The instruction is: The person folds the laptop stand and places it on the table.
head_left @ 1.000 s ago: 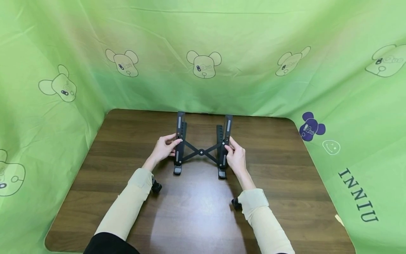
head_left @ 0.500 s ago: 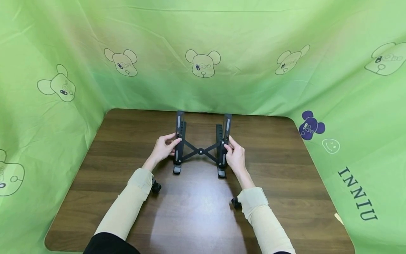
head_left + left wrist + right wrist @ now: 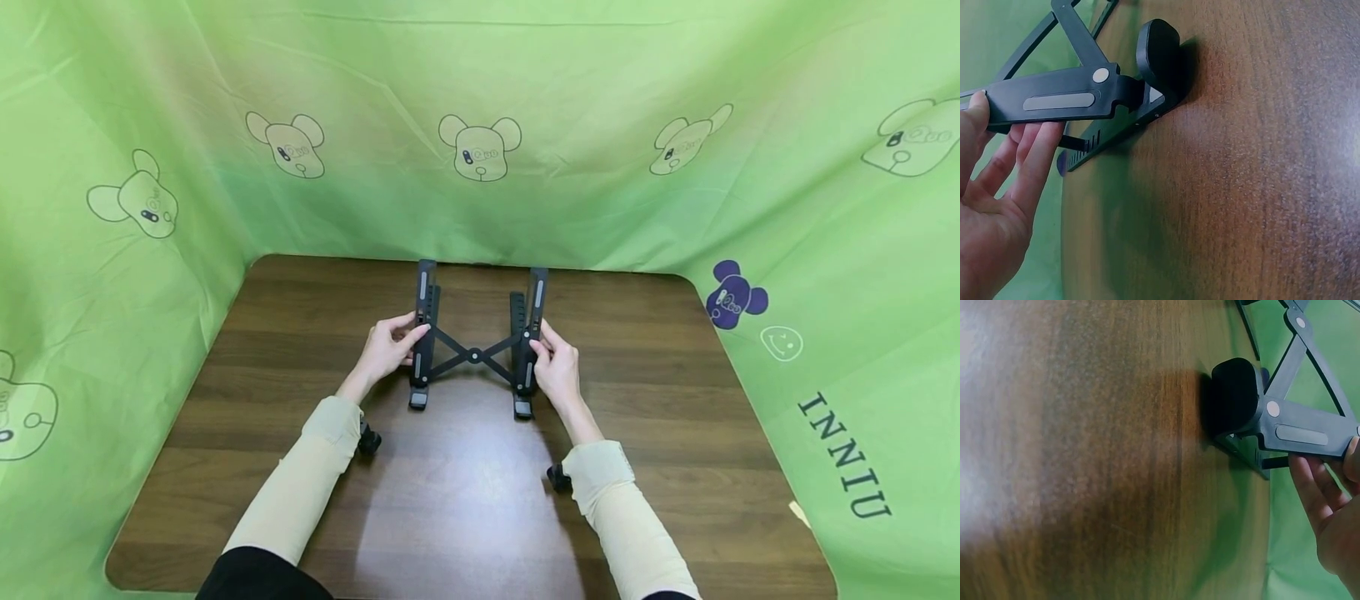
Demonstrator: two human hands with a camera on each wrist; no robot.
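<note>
A black folding laptop stand (image 3: 475, 356) stands opened out near the back edge of the table, its two side arms joined by an X-shaped crosspiece. My left hand (image 3: 385, 347) pinches the stand's left arm between thumb and fingers. On the other side, my right hand (image 3: 558, 367) holds the right arm the same way. In the left wrist view the upper bar (image 3: 1054, 97) with its grey pad is raised above the notched base rail (image 3: 1107, 139), thumb on top and fingers underneath. The right wrist view shows the matching bar (image 3: 1307, 428) and a black front lip (image 3: 1235, 397).
The brown wooden table (image 3: 285, 467) has rounded corners. Green cloth (image 3: 480, 225) with bear drawings hangs at the back and both sides, close behind the stand. A small pale piece (image 3: 800, 513) lies at the table's right edge.
Both hands keep their hold on the stand, which stays in place. Only a slight shift of the whole head view shows.
</note>
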